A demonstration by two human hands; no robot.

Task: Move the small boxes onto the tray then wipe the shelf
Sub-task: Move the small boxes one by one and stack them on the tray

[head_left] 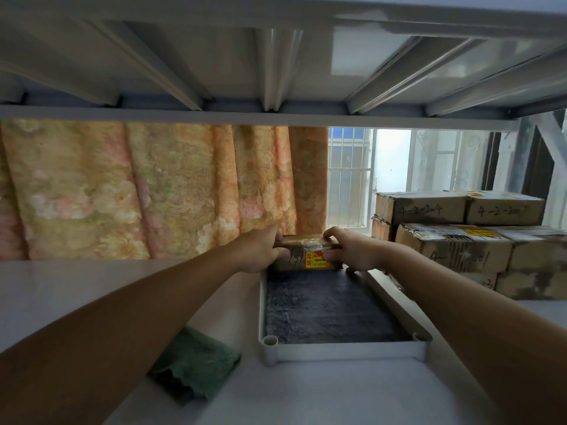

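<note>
A small brown cardboard box [306,256] with clear tape and a yellow-red sticker rests at the far end of the white tray [343,352], which has a dark grey mat inside. My left hand [260,253] grips the box's left end and my right hand [352,251] grips its right end. A folded green cloth [196,366] lies on the white shelf [92,289] just left of the tray's near corner, partly under my left forearm.
Several stacked cardboard boxes [460,237] with handwritten numbers stand at the right on the shelf. A floral curtain [138,191] hangs behind the shelf. The ribbed underside of the upper shelf [276,62] sits low overhead. A barred window shows behind.
</note>
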